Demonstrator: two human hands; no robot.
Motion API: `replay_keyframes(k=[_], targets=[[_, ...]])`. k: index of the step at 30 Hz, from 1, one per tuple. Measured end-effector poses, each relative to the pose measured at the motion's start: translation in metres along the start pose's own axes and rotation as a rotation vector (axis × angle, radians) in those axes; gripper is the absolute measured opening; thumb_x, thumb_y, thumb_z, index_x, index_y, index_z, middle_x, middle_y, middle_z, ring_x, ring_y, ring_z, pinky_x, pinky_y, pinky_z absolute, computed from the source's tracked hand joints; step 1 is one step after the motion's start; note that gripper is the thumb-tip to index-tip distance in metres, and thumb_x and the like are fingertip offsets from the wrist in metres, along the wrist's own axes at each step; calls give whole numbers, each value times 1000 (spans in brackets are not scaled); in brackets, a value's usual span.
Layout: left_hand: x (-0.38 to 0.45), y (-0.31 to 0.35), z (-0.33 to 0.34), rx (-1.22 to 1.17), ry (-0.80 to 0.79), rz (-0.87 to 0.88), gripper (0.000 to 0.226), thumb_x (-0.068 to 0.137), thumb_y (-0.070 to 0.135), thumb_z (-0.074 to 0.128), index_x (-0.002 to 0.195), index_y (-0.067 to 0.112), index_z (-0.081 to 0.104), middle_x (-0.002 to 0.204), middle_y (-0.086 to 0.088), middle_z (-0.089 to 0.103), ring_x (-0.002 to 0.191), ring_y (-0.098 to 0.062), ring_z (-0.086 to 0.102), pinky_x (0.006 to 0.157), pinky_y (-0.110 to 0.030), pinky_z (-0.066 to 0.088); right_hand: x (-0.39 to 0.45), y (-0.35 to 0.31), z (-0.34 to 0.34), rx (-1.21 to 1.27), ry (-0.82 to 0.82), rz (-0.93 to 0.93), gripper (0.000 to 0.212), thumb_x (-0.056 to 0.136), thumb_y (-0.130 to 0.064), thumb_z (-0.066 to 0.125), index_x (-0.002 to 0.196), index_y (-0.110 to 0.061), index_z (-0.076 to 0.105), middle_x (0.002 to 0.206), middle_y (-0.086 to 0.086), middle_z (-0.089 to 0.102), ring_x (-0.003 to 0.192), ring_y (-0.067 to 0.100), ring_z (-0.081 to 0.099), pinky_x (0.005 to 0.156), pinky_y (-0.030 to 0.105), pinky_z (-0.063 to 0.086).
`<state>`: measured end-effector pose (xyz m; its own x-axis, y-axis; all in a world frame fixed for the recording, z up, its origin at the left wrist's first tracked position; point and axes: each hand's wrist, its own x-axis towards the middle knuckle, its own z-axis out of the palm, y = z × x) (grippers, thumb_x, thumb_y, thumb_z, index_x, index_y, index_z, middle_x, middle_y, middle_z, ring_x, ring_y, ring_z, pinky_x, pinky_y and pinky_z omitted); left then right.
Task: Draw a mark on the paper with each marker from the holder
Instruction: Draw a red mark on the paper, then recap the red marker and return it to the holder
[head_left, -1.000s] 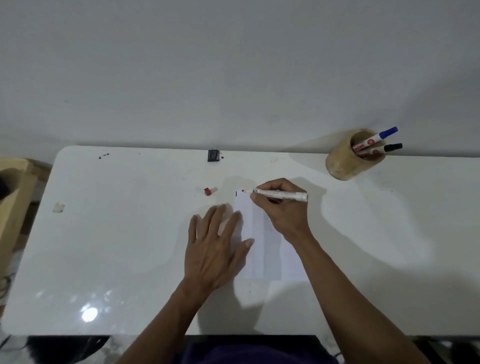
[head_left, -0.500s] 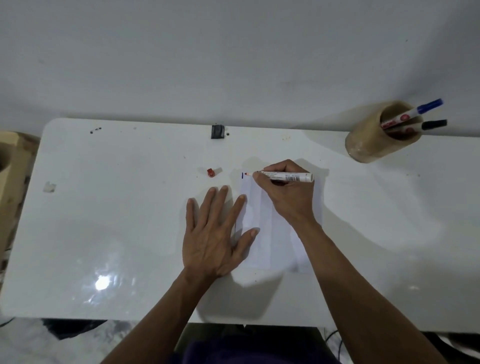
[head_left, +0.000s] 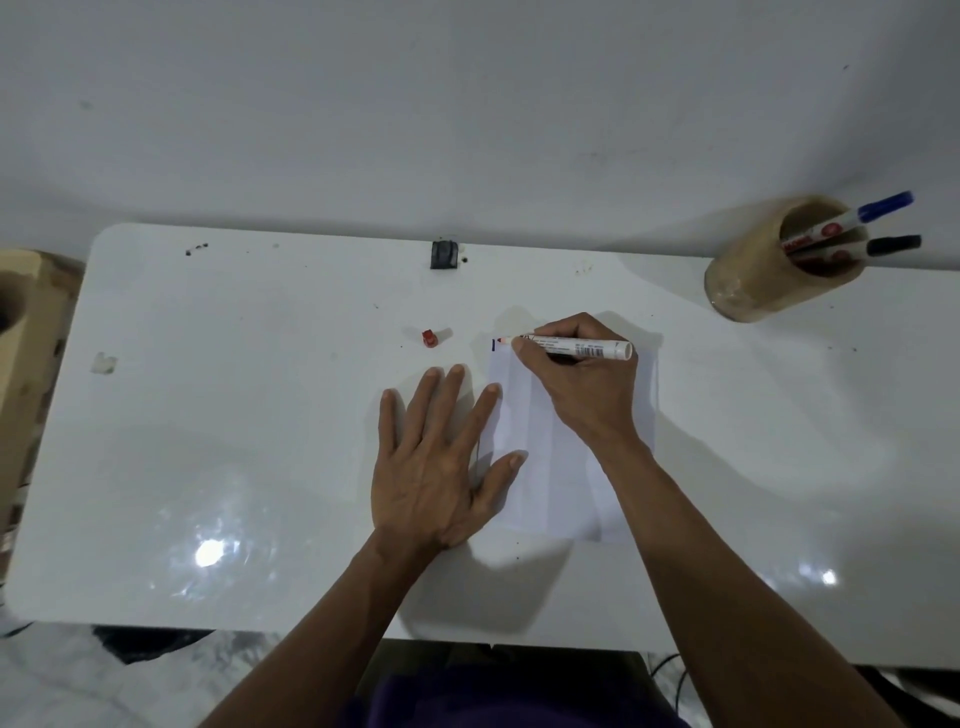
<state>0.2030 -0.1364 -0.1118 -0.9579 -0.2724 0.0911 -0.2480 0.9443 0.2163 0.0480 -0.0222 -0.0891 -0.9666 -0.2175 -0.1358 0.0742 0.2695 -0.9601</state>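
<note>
A white paper (head_left: 540, 467) lies on the white table (head_left: 260, 415), with a short dark blue mark at its top left corner. My right hand (head_left: 582, 384) grips an uncapped red marker (head_left: 576, 347), its red tip touching the paper's top left corner beside the blue mark. My left hand (head_left: 441, 467) lies flat with fingers spread, pressing on the paper's left edge. The red cap (head_left: 430, 338) lies on the table left of the paper. A tan wooden holder (head_left: 753, 275) at the far right holds a blue-capped marker (head_left: 852, 221) and a black-capped marker (head_left: 857, 249).
A small black object (head_left: 443, 254) sits at the table's far edge by the white wall. A bit of tape (head_left: 104, 362) is stuck near the left edge. A wooden piece of furniture (head_left: 21, 332) stands beside the table on the left.
The view has shifted and come closer. My right hand brought the marker tip slightly left onto the paper's top corner. My left hand stays flat on the paper.
</note>
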Motion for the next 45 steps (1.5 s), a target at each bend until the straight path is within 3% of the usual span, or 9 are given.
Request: replay_keyframes(k=[26, 32, 36, 39, 45], targets=[[-1, 0, 2, -3, -10, -8, 70, 92, 71, 44, 151, 34, 41, 164, -6, 34, 155, -27, 25, 121, -61, 20, -3, -4, -4, -60, -57, -3, 17, 77, -11, 87, 76, -14, 71, 75, 0, 74, 64, 8, 69, 58, 19, 53], [4, 1, -11, -85, -65, -43, 73, 91, 73, 42, 153, 35, 38, 162, -4, 38, 153, -25, 29, 122, -59, 21, 1, -31, -15, 163, -29, 114, 28, 77, -4, 86, 77, -17, 62, 83, 12, 76, 70, 19, 71, 62, 35, 59], [17, -4, -31, -315, 77, -194, 61, 94, 52, 57, 145, 19, 46, 148, -7, 52, 137, -26, 47, 112, -46, 40, -7, -58, -24, 321, -19, 137, 25, 80, 5, 81, 78, -13, 64, 86, 7, 74, 75, 15, 72, 63, 32, 61], [44, -14, -45, -372, 99, -392, 51, 96, 40, 60, 142, 20, 48, 142, -6, 54, 132, -28, 49, 107, -45, 40, -18, -70, -29, 393, -20, 143, 19, 82, 9, 76, 83, -9, 69, 87, 4, 75, 79, 15, 72, 66, 31, 61], [83, -31, -47, -196, -51, -311, 35, 97, 36, 61, 126, 18, 66, 130, -6, 60, 124, -30, 51, 105, -44, 36, -42, -71, -34, 407, 58, 189, 22, 81, 8, 78, 91, -6, 66, 96, 9, 78, 82, 20, 73, 67, 34, 63]])
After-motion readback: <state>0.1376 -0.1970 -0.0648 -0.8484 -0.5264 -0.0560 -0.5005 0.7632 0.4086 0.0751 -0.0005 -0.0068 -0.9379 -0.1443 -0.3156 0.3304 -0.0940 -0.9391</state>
